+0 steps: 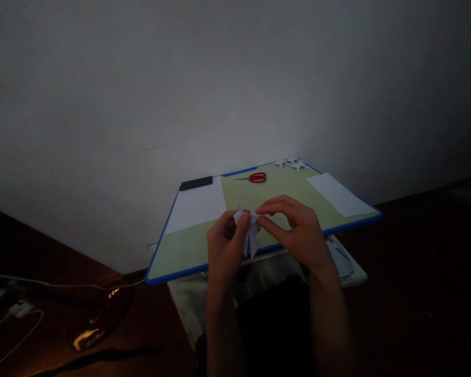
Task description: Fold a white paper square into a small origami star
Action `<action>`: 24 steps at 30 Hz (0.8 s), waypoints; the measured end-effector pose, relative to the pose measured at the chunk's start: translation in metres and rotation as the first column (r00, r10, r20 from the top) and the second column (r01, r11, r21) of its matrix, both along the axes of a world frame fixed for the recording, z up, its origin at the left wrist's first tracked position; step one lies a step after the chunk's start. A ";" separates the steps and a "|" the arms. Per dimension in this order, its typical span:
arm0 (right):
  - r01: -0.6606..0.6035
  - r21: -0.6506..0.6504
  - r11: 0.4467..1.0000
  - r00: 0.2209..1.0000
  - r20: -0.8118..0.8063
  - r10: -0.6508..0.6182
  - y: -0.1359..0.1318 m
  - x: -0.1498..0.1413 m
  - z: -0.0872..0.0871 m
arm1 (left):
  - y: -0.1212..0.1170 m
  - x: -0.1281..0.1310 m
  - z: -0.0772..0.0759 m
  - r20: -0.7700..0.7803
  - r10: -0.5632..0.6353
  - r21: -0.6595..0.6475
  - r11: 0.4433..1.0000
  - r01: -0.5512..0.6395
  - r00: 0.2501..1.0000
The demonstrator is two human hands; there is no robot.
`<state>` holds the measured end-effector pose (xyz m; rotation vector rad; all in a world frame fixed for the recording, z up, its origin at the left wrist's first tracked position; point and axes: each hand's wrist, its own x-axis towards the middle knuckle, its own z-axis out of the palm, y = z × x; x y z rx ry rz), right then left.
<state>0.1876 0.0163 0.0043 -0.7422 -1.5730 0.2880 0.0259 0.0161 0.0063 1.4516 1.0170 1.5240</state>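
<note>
A piece of folded white paper is held up over the near edge of the green-topped, blue-rimmed table. My left hand grips its left side, with the thumb pressed on the front. On the right, the thumb and forefinger of my right hand pinch the paper's upper right edge. Several pointed flaps hang from the paper below my fingers. Part of it is hidden behind my left thumb.
Red-handled scissors lie near the table's back edge. Several small folded paper pieces are heaped at the back right corner. White sheets lie at left and right. A dark flat block rests at the back left.
</note>
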 end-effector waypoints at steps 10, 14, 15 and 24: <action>-0.059 -0.069 0.996 0.989 -0.138 0.049 -0.001 -0.003 -0.001 | -0.003 -0.002 0.002 -0.007 0.001 0.012 1.000 -0.001 1.000; -0.072 -0.075 0.995 0.973 -0.226 0.054 -0.001 -0.004 -0.004 | -0.007 -0.004 0.004 -0.053 -0.029 0.035 0.999 0.031 0.998; -0.066 -0.070 0.995 0.972 -0.231 0.048 -0.002 -0.005 -0.004 | -0.007 -0.004 0.004 -0.056 -0.038 0.045 0.998 0.040 0.998; 0.003 0.021 1.000 0.991 -0.131 -0.001 -0.008 -0.002 0.004 | -0.009 -0.004 0.002 -0.012 -0.056 0.145 0.988 0.058 0.998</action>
